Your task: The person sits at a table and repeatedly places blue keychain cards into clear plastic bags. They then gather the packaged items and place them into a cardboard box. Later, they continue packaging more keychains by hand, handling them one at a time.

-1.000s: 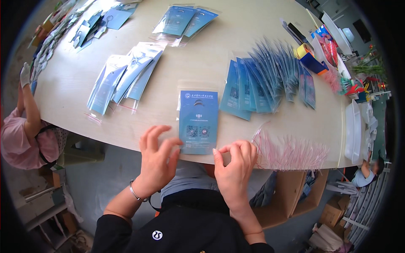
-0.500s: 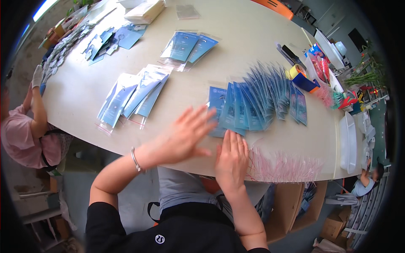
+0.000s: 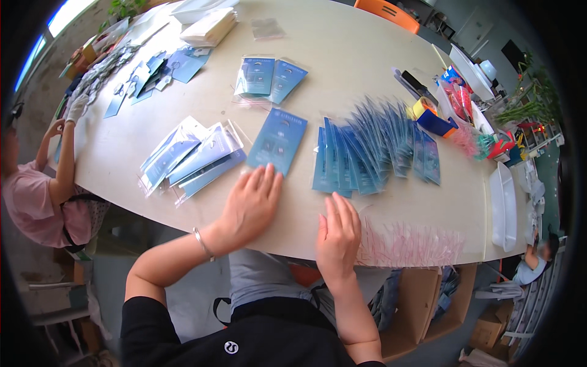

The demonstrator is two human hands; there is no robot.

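Observation:
A single blue card lies face up between the bagged packs and the fanned row. My left hand rests at its near end, fingers flat and touching it, nothing gripped. My right hand is at the near side of the fanned row of blue cards, its fingers stretched out and fingertips close to the row's lower edge. To the left of the single card are bagged blue cards in clear sleeves, overlapping each other. Two more bagged cards lie farther back.
Clear sleeves with pink edges spread along the near table edge at right. A tape dispenser and a white tray are on the right. Loose blue cards lie far left, near a person in pink.
My left hand has moved left and nearer, and a blue card from the row's left end now lies apart under its fingertips. My right hand has shifted little.

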